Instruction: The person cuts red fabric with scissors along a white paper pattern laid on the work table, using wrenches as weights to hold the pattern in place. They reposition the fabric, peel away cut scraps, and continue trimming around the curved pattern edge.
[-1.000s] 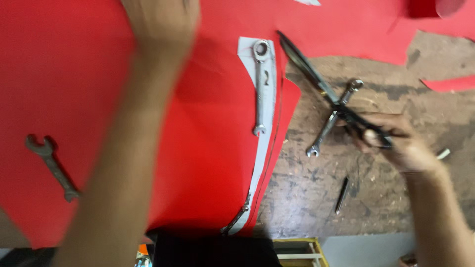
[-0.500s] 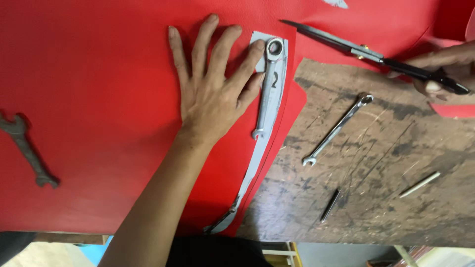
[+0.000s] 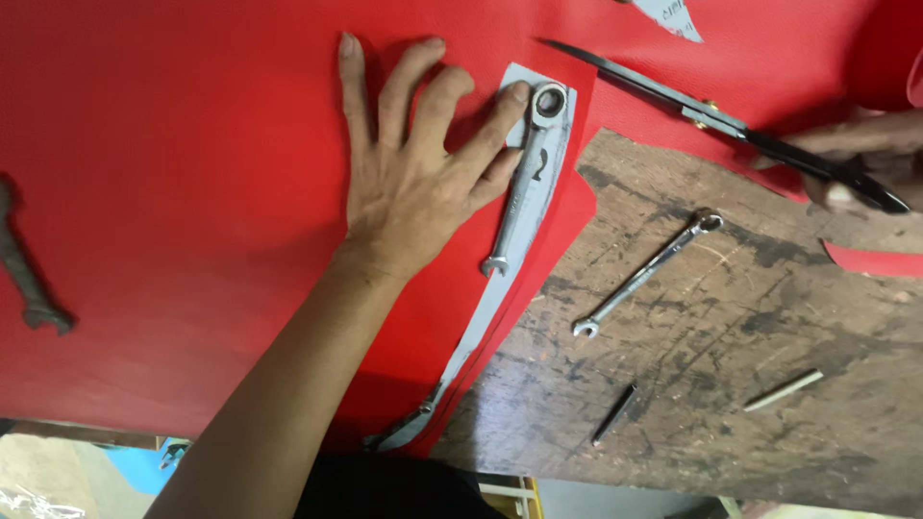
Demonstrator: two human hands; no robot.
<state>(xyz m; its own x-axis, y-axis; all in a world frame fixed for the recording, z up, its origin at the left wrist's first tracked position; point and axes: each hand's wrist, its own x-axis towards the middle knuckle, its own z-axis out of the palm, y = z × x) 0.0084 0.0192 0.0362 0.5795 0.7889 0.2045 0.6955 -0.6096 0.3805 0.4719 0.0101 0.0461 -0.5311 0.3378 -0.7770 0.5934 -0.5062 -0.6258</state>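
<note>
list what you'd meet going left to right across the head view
dark old wrench → left hand flat on the red sheet → ratchet wrench → slim combination wrench → black scissors → right hand

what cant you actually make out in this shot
- Right hand, head view: partly cut off by the right edge, so its grip on the black scissors is unclear.
- Dark wrench: its upper end is cut off by the left edge.
- Red sheet under the left hand: hidden by the palm.
- Thin dark rod on the wooden bench: too small to identify.
</note>
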